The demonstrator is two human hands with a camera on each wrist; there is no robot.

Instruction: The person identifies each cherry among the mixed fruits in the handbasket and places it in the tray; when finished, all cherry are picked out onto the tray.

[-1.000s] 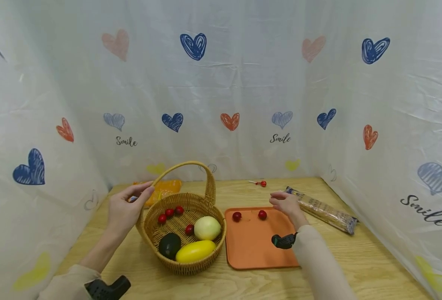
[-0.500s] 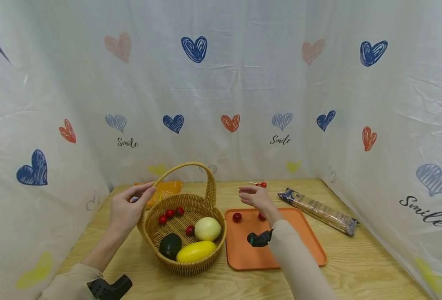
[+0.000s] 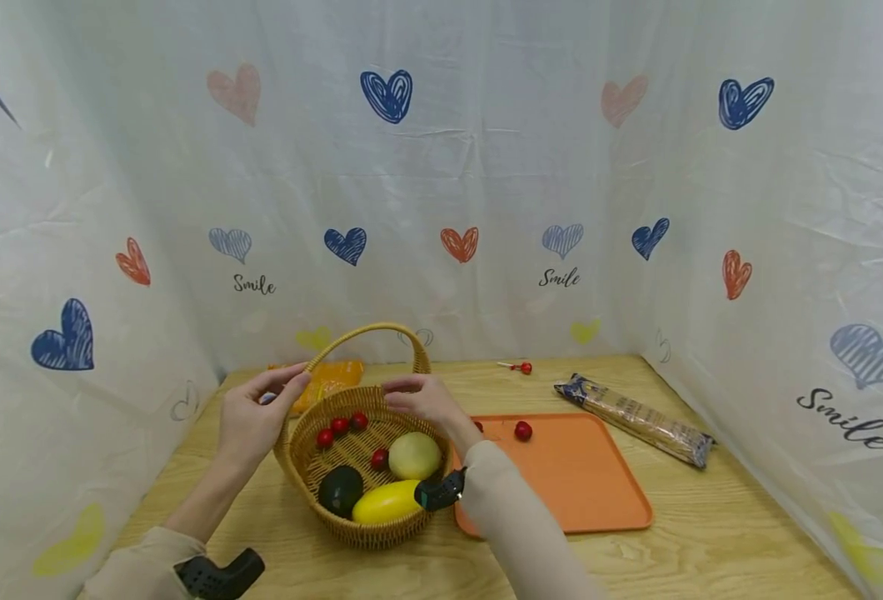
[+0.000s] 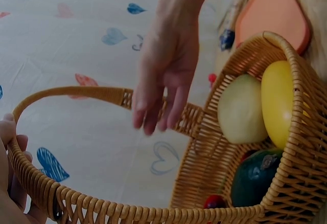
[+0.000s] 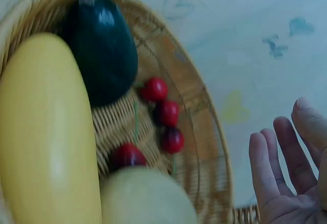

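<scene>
A wicker basket [image 3: 370,537] sits on the wooden table, its handle [image 3: 370,329] arching up. My left hand [image 3: 254,417] grips the left part of that handle; in the left wrist view its fingers [image 4: 20,147] curl round the cane. Over the far right of the basket hovers my right hand [image 3: 430,404], fingers loosely extended with nothing between them. Inside the basket lie a dark green avocado-like fruit [image 3: 340,492], a smooth yellow oval fruit [image 3: 385,502], a pale green round fruit [image 3: 415,456] and several cherries [image 5: 168,112].
Right of the basket, an orange tray [image 3: 576,483] bears a cherry [image 3: 523,431] and another partly behind my right wrist. A long noodle-like packet [image 3: 636,421] lies farther right. Behind are a red lollipop-like item [image 3: 526,367] and an orange packet [image 3: 336,379]. Printed curtains surround the table.
My right hand has swept left from the tray's far right side, past the cherries, to above the basket. My left hand keeps its grip on the handle.
</scene>
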